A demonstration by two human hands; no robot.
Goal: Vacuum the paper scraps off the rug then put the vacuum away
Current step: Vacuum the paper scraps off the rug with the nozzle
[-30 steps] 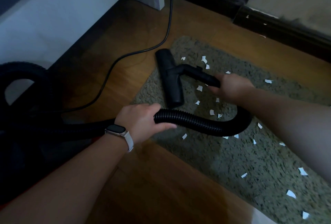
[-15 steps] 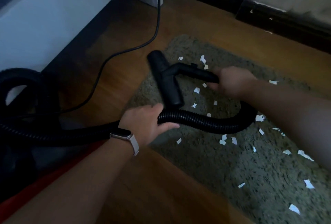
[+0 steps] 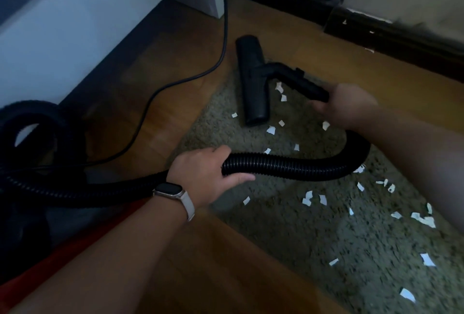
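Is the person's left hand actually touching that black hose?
Touching. The head view shows the left hand curled round the black hose, with no gap between them.

You have 1 view, from the camera on your head. It faces forward and steeply down along both forearms. It is close enough that your left hand [image 3: 206, 175] on the hose [image 3: 288, 165] sits mid-frame, with your right hand [image 3: 351, 105] on the nozzle [image 3: 253, 87] just beyond it. The rug [image 3: 313, 251] fills the lower right, the wooden floor [image 3: 226, 276] the left and bottom, and the baseboard [image 3: 401, 37] marks the far top edge.
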